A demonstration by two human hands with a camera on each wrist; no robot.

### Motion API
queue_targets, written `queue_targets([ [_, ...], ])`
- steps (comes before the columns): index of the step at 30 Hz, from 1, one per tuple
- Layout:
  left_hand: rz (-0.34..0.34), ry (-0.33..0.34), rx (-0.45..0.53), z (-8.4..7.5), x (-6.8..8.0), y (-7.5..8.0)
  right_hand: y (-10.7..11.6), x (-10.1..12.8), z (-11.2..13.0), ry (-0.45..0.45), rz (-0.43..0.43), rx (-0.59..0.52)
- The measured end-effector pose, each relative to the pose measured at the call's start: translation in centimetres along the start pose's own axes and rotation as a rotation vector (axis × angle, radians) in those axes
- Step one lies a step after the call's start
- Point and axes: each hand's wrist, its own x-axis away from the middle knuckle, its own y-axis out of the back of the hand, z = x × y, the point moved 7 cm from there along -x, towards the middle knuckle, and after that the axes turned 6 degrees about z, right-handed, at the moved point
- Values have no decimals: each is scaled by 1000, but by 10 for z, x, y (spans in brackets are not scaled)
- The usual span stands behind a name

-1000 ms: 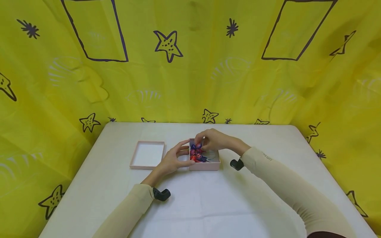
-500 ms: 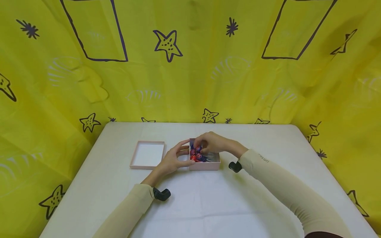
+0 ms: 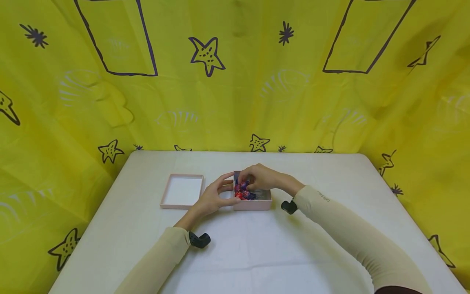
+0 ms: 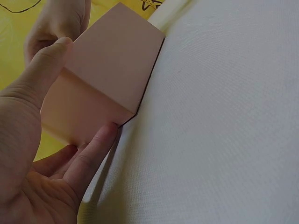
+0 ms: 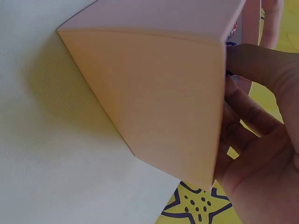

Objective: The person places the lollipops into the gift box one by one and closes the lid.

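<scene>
An uncovered pale pink box [image 3: 252,205] stands at the middle of the table. Bunched at its left end lie several lollipops [image 3: 242,194] in shiny red and blue wrappers. My left hand [image 3: 213,199] grips the box's left end: in the left wrist view the thumb lies at the rim and the fingertips press the wall low down. My right hand [image 3: 265,177] reaches over the far side into the box, fingers curled down and thumb opposite, pinching at a lollipop among the heads; its fingertips are partly hidden. In the right wrist view the box wall [image 5: 149,93] covers most of the contents.
To the left of the box, a shallow pink-edged lid [image 3: 182,191] lies with its white inside up. A white cloth covers the table [image 3: 220,261]. A yellow curtain [image 3: 235,102] with drawn stars hangs right behind the table's far edge.
The right hand has moved slightly left and down inside the box, its fingers deeper among the lollipops. The left hand, box and lid have stayed put.
</scene>
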Motion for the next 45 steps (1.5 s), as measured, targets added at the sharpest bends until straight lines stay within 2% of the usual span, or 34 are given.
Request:
queue_targets([
  [35,7,-14,10,-1,-1,0,-3,1,-1,1,-2,-9],
  [45,7,4,17,-2,1,0,-4,1,-2,0,-2,-3],
])
